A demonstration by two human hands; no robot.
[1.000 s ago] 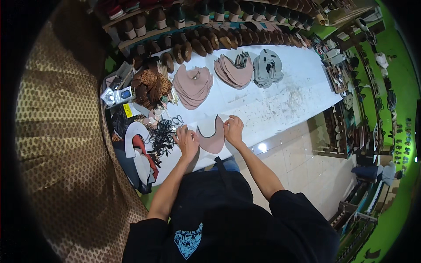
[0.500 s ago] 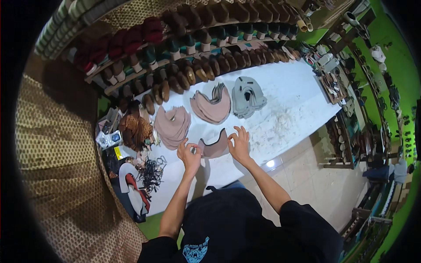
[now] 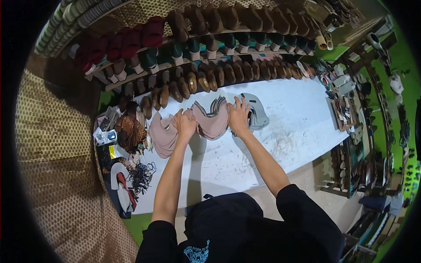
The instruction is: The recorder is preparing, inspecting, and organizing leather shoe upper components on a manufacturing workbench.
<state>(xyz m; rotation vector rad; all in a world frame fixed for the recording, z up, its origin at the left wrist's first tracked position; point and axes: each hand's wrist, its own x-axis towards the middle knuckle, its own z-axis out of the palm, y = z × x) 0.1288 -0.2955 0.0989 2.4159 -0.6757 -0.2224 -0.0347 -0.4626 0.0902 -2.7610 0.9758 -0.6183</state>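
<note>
Both arms reach forward over the white table to the middle stack of pink, curved shoe-upper pieces [image 3: 213, 127]. My left hand [image 3: 184, 124] pinches the left end of the top piece, fingers bent in. At its right end, my right hand [image 3: 238, 117] pinches with thumb and forefinger, its other fingers raised. The dark-edged inner curve of the pieces faces away from me. Left of my left hand lies another fanned pile of pink pieces [image 3: 161, 140]. A grey pile of upper pieces [image 3: 259, 119] is just beyond my right hand, partly covered by it.
Rows of brown shoe lasts [image 3: 228, 72] line the table's back edge, with shelves of more lasts above. Black cords [image 3: 141, 177], leopard-print material [image 3: 131, 133] and packets crowd the left end. Scraps dot the white tabletop [image 3: 285, 131]. A wooden tray [image 3: 344, 114] sits far right.
Both hands have moved forward, carrying the single pink piece from the near side onto the middle pink stack. The view has shifted slightly.
</note>
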